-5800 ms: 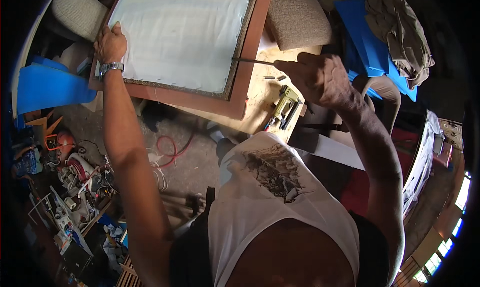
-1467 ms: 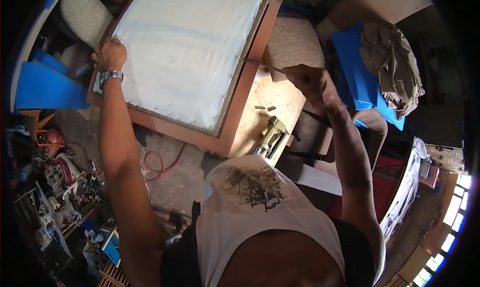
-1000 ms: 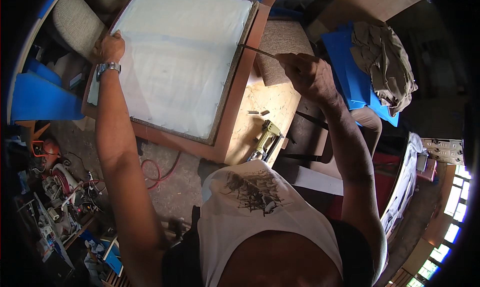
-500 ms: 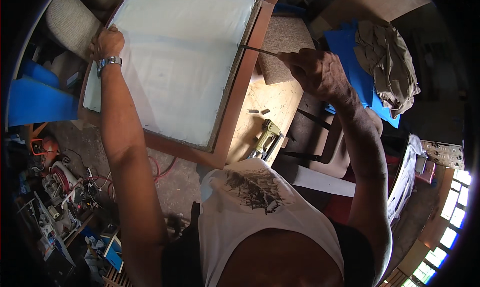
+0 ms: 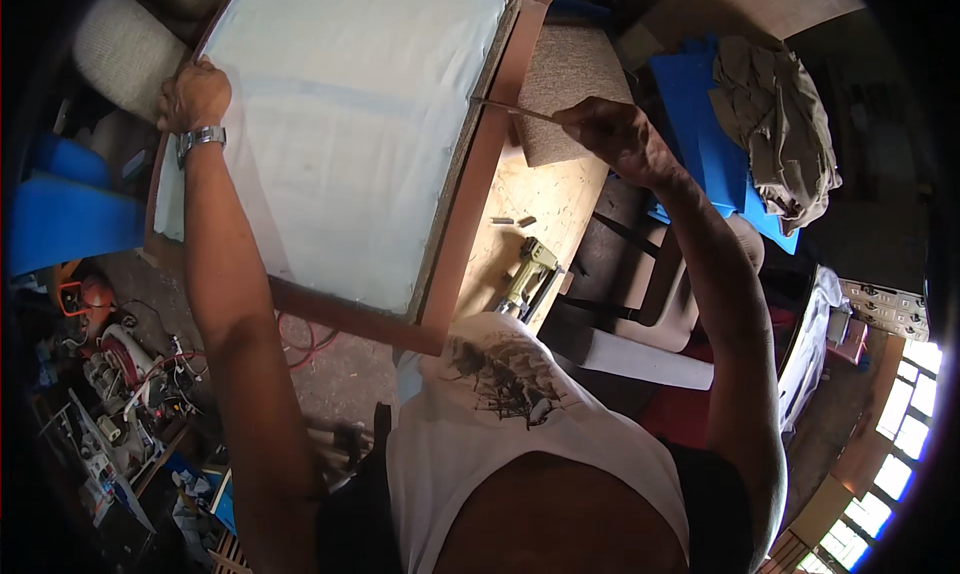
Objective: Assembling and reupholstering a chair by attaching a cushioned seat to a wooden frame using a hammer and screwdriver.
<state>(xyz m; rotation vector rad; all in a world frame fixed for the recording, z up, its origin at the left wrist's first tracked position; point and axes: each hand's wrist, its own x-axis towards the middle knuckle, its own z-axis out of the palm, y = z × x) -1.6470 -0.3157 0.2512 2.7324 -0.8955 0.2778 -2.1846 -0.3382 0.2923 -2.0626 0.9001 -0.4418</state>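
A large square panel faces me, its white cloth (image 5: 340,144) set inside a reddish-brown border (image 5: 482,179). A rough brown strip runs along the cloth's right side. My left hand (image 5: 197,96), with a metal-banded watch at the wrist, is closed over the panel's left edge; its fingertips are partly hidden. My right hand (image 5: 615,139) holds a thin rod-like tool (image 5: 520,110) between closed fingers. Its far tip meets the right edge of the white cloth. The tool's exact kind and its handle are hidden by the hand.
On the lit wooden work surface (image 5: 575,199) lie a staple gun (image 5: 532,272) and small dark strips (image 5: 514,221). Brown textured cushions (image 5: 565,84) stand behind. Folded brown cloth (image 5: 775,124) rests on blue sheets at the right. Hoses and tools (image 5: 125,364) clutter the lower left floor.
The panel has shifted slightly left and its lower edge has come nearer to me. My left hand has moved left with it. My right hand still holds the tool against the cloth's edge.
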